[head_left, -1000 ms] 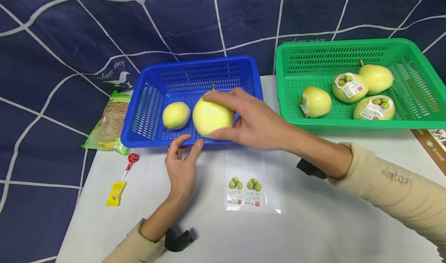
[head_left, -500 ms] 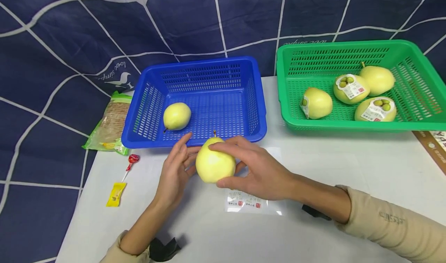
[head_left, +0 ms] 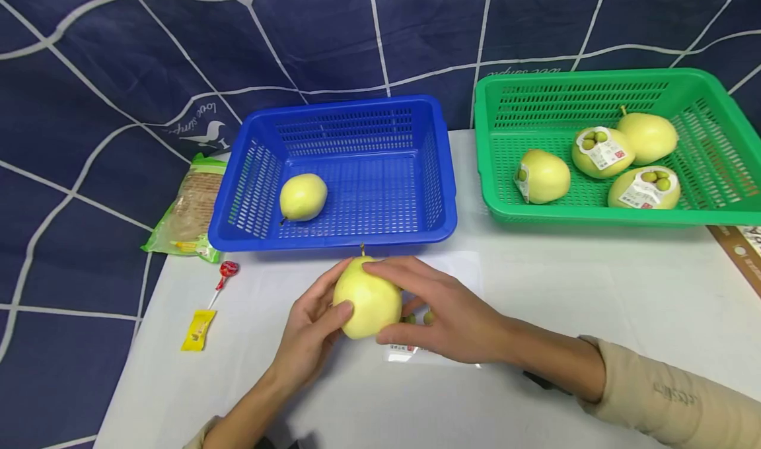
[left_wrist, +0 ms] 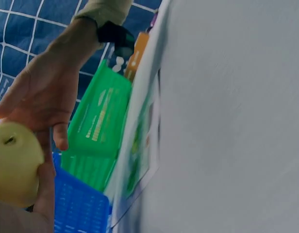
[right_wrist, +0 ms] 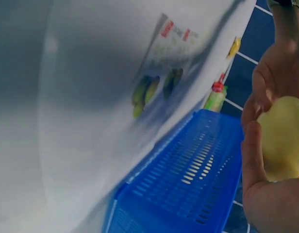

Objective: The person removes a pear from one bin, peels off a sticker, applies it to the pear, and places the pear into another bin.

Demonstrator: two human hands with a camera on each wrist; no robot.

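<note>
Between both hands, a yellow pear [head_left: 370, 297] is held above the white table, in front of the blue basket [head_left: 333, 243], its stem pointing away. The left hand [head_left: 315, 333] grips it from the left, thumb on its near side and fingers mostly hidden behind. From the right, the right hand [head_left: 448, 313] holds it with a finger over the top and the thumb by its lower right edge. Both wrist views show the pear too, partly cut off by the frame. Partly covered by the right hand, a clear sheet [head_left: 464, 356] with pear-picture stickers lies below.
One pear [head_left: 303, 197] lies in the blue basket. To the right, a green basket [head_left: 594, 214] holds several pears with stickers. At left lie a green-edged food bag [head_left: 193, 205], a red lollipop [head_left: 226, 271] and a yellow packet [head_left: 198, 330]. Dark blue cloth hangs behind.
The right hand has brought the pear out of the blue basket toward the front. The left hand, previously beside it, now has its thumb and fingers on the pear.
</note>
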